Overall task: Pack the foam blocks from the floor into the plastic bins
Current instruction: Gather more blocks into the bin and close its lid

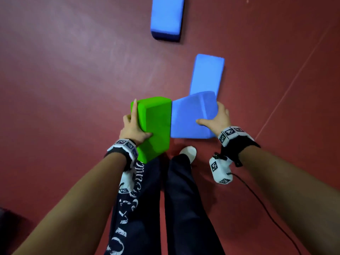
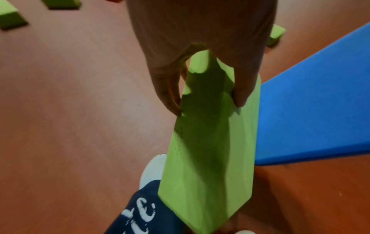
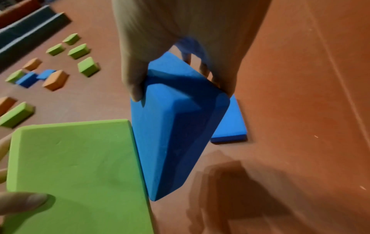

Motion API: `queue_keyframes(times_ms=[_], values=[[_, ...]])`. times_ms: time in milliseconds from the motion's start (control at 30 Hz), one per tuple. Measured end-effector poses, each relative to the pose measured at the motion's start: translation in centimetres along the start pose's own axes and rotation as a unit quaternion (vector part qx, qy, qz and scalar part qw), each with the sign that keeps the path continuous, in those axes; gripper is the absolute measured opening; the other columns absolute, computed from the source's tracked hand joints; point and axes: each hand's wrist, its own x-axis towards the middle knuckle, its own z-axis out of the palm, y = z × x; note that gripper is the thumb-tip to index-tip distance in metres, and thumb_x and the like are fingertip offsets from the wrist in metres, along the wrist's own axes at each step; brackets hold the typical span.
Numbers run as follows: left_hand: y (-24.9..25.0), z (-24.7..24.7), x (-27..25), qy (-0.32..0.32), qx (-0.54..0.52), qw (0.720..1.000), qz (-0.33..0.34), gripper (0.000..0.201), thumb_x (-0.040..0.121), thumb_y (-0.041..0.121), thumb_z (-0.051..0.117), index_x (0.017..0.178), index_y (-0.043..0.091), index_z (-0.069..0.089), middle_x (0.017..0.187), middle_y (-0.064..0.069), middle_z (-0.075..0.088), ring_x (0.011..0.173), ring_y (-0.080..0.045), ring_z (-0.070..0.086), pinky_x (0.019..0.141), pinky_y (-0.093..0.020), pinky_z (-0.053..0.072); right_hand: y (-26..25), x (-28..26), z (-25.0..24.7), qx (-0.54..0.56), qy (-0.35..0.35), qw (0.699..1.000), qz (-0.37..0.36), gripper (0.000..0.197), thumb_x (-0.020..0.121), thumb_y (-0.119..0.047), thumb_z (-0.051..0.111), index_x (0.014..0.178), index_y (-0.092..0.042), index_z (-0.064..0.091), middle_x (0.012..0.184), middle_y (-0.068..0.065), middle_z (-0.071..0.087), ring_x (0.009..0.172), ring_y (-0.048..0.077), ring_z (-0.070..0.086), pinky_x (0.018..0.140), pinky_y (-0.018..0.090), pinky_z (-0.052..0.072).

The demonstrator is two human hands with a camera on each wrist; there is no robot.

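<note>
My left hand (image 1: pixel 132 126) grips a green foam block (image 1: pixel 155 126) above the red floor, thumb on one face and fingers on the other; the left wrist view shows the same green block (image 2: pixel 210 142) pinched from above. My right hand (image 1: pixel 217 118) grips a blue foam block (image 1: pixel 191 118), also lifted, its side touching the green one. In the right wrist view the blue block (image 3: pixel 176 126) hangs from my fingers beside the green block (image 3: pixel 76 171). No plastic bin is in view.
Two more blue blocks lie on the floor ahead: a flat one (image 1: pixel 207 74) just beyond my right hand and another (image 1: pixel 166 17) farther off. Several green, orange and blue blocks (image 3: pixel 54 69) are scattered far left. My legs and white shoe (image 1: pixel 189 152) are directly below.
</note>
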Motion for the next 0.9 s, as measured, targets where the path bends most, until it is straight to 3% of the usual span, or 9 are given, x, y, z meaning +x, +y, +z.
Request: queue_keyframes(times_ms=[167,300,433,533,633,733,900], values=[[-4.7,-4.0,-2.1,0.055,-0.112,0.992,-0.022,0.121,0.065,0.024,0.084,0.145,0.050,-0.003,0.130,-0.020,0.037,0.117,-0.047,0.049,0.101,-0.050,0.041,-6.7,-2.3,2.5,-0.087,-0.032,0.993,-0.078,0.094,0.066,-0.028,0.082,0.142,-0.021,0.027,0.134,0.010,0.035,0.117,0.027,0.048,0.093,0.028,0.037],[-9.0,-7.0,-3.4,0.115,-0.159,0.979,-0.054,0.098,0.072,0.039,0.077,0.143,0.047,0.009,0.132,-0.017,0.039,0.115,-0.044,0.053,0.098,-0.051,0.043,-13.2,-4.4,6.5,-0.136,-0.047,0.980,-0.134,0.089,0.065,-0.028,0.081,0.138,-0.023,0.030,0.130,0.008,0.037,0.114,0.028,0.049,0.090,0.028,0.037],[-14.5,-10.5,-4.4,0.173,-0.230,0.949,-0.130,0.073,0.080,0.054,0.064,0.138,0.043,0.021,0.133,-0.011,0.040,0.113,-0.044,0.054,0.097,-0.050,0.042,-19.6,-7.0,11.7,-0.194,-0.075,0.961,-0.181,0.089,0.064,-0.030,0.080,0.137,-0.026,0.030,0.128,0.007,0.037,0.112,0.027,0.049,0.087,0.027,0.036],[-19.3,-14.4,-4.7,0.190,-0.260,0.932,-0.168,0.076,0.078,0.052,0.067,0.139,0.034,0.024,0.134,-0.011,0.040,0.114,-0.043,0.053,0.098,-0.048,0.041,-24.0,-9.8,17.1,-0.228,-0.089,0.947,-0.207,0.088,0.064,-0.029,0.081,0.137,-0.025,0.031,0.127,0.008,0.036,0.108,0.028,0.051,0.084,0.026,0.036],[-23.9,-18.3,-4.7,0.172,-0.273,0.924,-0.203,0.094,0.075,0.047,0.073,0.146,0.029,0.015,0.138,-0.014,0.036,0.118,-0.042,0.051,0.099,-0.047,0.041,-28.3,-12.6,22.6,-0.265,-0.100,0.935,-0.213,0.089,0.065,-0.029,0.081,0.138,-0.023,0.030,0.128,0.010,0.035,0.108,0.030,0.051,0.086,0.029,0.039],[-29.7,-22.5,-5.7,0.170,-0.288,0.908,-0.251,0.096,0.074,0.044,0.073,0.147,0.025,0.015,0.137,-0.015,0.034,0.117,-0.044,0.051,0.097,-0.046,0.041,-33.1,-15.6,29.3,-0.336,-0.120,0.903,-0.238,0.092,0.064,-0.031,0.081,0.139,-0.022,0.029,0.128,0.011,0.034,0.109,0.034,0.051,0.092,0.036,0.043],[-39.9,-27.6,-9.3,0.239,-0.337,0.850,-0.328,0.086,0.072,0.040,0.075,0.137,0.012,0.026,0.132,-0.017,0.038,0.112,-0.043,0.053,0.094,-0.047,0.042,-40.7,-21.1,40.0,-0.458,-0.122,0.820,-0.319,0.094,0.061,-0.034,0.081,0.138,-0.020,0.029,0.127,0.013,0.034,0.111,0.039,0.049,0.092,0.043,0.044]])
